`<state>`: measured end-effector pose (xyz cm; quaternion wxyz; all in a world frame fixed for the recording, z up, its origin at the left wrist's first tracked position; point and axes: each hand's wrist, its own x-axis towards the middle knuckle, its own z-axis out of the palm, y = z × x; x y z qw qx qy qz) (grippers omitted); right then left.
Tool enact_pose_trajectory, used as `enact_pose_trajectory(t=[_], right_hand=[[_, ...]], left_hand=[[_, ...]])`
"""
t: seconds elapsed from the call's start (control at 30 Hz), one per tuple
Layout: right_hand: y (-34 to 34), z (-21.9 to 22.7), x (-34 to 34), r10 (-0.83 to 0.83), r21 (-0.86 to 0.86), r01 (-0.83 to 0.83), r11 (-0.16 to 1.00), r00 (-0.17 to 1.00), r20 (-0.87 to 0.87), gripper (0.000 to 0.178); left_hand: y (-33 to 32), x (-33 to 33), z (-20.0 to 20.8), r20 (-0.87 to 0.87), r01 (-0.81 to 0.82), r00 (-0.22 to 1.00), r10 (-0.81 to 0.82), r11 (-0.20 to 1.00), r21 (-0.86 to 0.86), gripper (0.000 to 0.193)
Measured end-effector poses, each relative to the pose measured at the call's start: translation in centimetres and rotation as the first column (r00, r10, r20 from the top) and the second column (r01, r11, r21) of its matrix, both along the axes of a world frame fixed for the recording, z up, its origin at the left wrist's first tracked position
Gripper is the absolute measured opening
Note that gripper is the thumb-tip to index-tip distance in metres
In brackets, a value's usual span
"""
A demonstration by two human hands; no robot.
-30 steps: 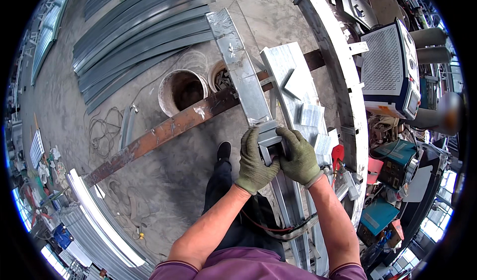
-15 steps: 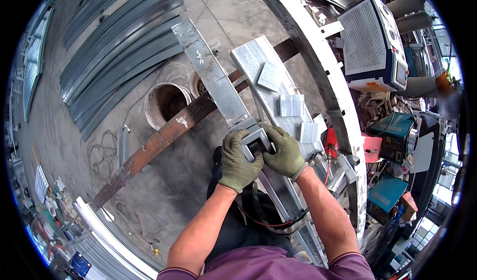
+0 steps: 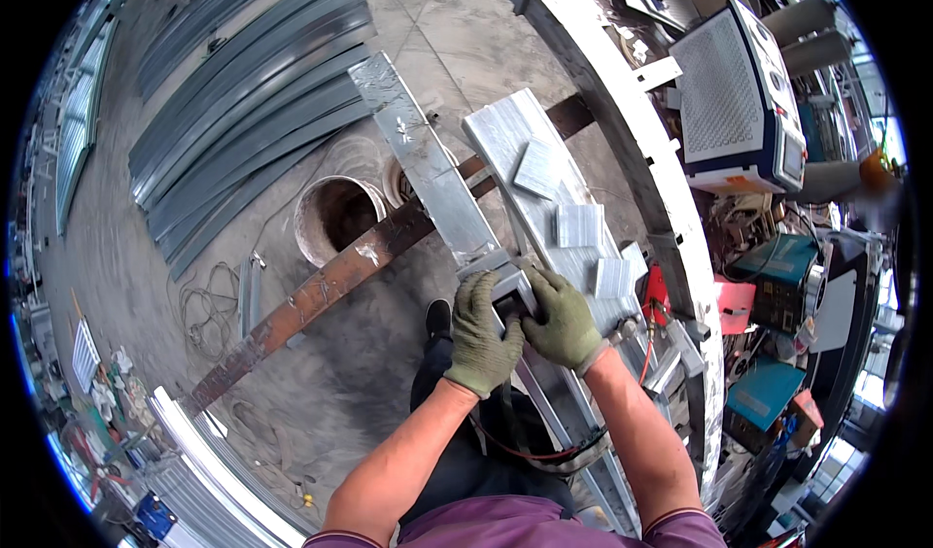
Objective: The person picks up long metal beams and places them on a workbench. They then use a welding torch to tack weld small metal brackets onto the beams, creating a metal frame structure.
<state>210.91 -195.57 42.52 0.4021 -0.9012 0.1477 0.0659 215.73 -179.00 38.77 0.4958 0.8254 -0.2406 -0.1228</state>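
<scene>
Both gloved hands close around a short, square-edged piece of grey metal tube (image 3: 509,282) with a dark opening. My left hand (image 3: 481,342) grips its left side, fingers curled over the top. From the right, my right hand (image 3: 562,321) holds the other side, fingertips on the upper edge. The tube piece sits against the near end of a long galvanized metal bar (image 3: 428,164), and the gloves hide part of where they meet. To the right, a wider metal length (image 3: 501,125) carries several loose square plates (image 3: 580,225).
A rusty beam (image 3: 311,305) crosses underneath the bar. Beside it stands a dirty bucket (image 3: 313,225). Long metal profiles (image 3: 253,91) lie on the floor at far left. A curved white beam (image 3: 632,111) runs along the right, with a white machine (image 3: 724,91) and teal boxes (image 3: 763,393) beyond.
The whole view has shifted slightly, so the scene sits lower and further right, and a dark shoe now shows. Both hands keep their hold on the tube piece at the bar's end.
</scene>
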Motion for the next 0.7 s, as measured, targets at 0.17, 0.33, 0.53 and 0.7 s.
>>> enact_pose_trajectory(t=[0.17, 0.33, 0.53, 0.7], right_hand=[[1.6, -0.4, -0.8, -0.093, -0.101, 0.091, 0.991, 0.996, -0.013, 0.064], [1.2, -0.5, -0.7, -0.090, -0.068, 0.089, 0.994, 0.996, -0.010, 0.064], [0.5, -1.0, -0.8, -0.052, -0.026, 0.054, 0.998, 0.997, 0.052, 0.065], [0.3, 0.1, -0.8, -0.055, -0.003, 0.055, 0.998, 0.998, -0.009, 0.064]], left_hand=[[0.0, -0.2, 0.2, 0.000, -0.022, 1.000, 0.022, 0.999, 0.027, 0.072], [0.0, 0.1, 0.6, -0.031, 0.004, 1.000, -0.003, 1.000, 0.023, 0.074], [0.3, 0.2, 0.3, -0.041, 0.060, 0.997, -0.058, 0.997, 0.041, 0.075], [0.5, 0.4, 0.2, -0.012, 0.097, 0.995, -0.097, 0.995, 0.034, 0.078]])
